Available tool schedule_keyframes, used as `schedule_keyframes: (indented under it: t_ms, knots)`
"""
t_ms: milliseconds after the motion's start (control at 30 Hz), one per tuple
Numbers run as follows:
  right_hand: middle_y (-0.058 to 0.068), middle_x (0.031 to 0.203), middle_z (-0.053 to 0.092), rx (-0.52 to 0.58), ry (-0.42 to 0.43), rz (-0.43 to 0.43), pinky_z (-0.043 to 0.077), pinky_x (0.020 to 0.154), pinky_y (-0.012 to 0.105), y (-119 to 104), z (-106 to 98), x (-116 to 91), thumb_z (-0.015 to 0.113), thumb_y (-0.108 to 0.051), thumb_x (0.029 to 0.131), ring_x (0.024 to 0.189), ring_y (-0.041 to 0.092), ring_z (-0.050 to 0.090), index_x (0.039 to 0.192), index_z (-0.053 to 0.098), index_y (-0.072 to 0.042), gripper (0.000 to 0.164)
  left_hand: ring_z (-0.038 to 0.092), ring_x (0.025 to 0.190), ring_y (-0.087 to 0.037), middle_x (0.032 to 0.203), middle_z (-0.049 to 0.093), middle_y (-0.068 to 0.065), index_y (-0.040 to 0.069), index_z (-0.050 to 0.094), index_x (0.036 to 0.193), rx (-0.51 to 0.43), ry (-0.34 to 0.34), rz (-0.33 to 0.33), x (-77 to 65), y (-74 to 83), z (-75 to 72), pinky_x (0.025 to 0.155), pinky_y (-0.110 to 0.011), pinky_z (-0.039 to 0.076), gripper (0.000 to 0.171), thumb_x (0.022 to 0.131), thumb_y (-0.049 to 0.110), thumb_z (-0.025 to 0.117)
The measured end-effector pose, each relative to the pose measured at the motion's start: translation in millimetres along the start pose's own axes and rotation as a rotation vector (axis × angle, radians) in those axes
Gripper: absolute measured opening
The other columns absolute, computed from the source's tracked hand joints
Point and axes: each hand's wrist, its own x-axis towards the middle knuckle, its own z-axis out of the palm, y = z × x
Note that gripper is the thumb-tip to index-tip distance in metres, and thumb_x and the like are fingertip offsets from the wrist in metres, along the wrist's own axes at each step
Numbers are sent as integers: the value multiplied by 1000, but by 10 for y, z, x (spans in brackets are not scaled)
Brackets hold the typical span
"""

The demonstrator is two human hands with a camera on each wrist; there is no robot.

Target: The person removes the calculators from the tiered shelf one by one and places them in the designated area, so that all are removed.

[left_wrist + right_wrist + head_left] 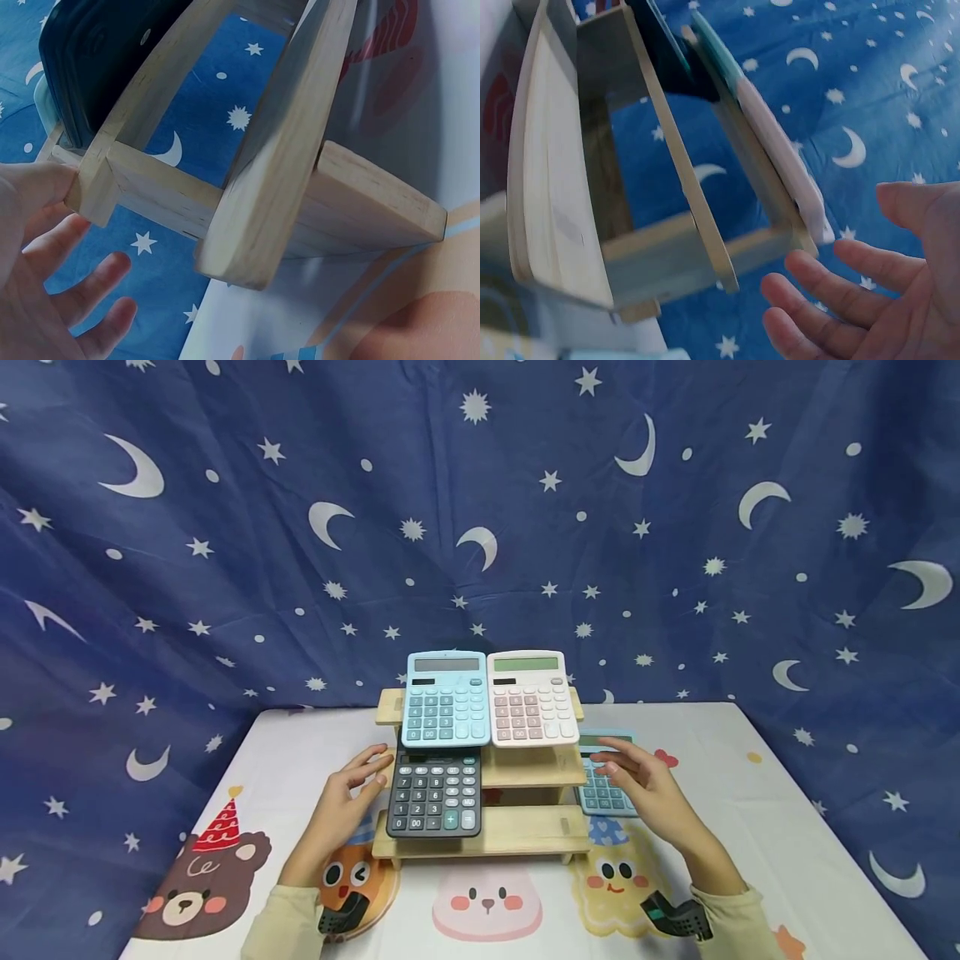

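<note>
A stepped wooden rack [525,831] holds three calculators. On its top step a light blue calculator [446,700] and a white calculator with pinkish keys [532,700] lean side by side. Below the blue one, a black calculator [435,797] stands tilted on the left half. My left hand [341,802] is at the rack's left side; in the left wrist view its thumb [41,184] is right at a board's end, other fingers loosely spread. Over a second blue calculator [606,789] lying right of the rack, my right hand [652,793] hovers with relaxed fingers, holding nothing.
The white tablecloth [697,752] carries printed cartoon animals, including a bear [202,889] at the left. A dark blue curtain [480,585] with moons and stars hangs right behind the table.
</note>
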Motion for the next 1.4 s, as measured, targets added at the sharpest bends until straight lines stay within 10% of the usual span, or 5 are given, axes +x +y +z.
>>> schedule_keyframes:
  t_ms: [567,833,1400]
  knots:
    - [27,124,66,224,-192,-50,54,96,25,-258,706,115,52,-7,104,106,4,68,144,46,6,42,37,149,-40,155,48,-16,0,60,138,5,-16,6,33,21,-23,109,-67,36,38,104,17,56]
    - [34,128,60,347,-289,-4,60,84,40,-338,1086,204,53,-9,104,106,39,69,153,33,3,54,37,149,-40,155,48,-18,-2,60,137,7,-5,14,36,6,-21,108,-67,37,39,104,17,56]
    - [38,132,58,526,-247,109,58,77,24,-331,1423,257,52,1,99,89,6,67,157,29,-4,63,38,148,-41,155,48,-17,-1,61,137,8,-4,11,-3,-15,-2,108,-68,38,38,104,17,57]
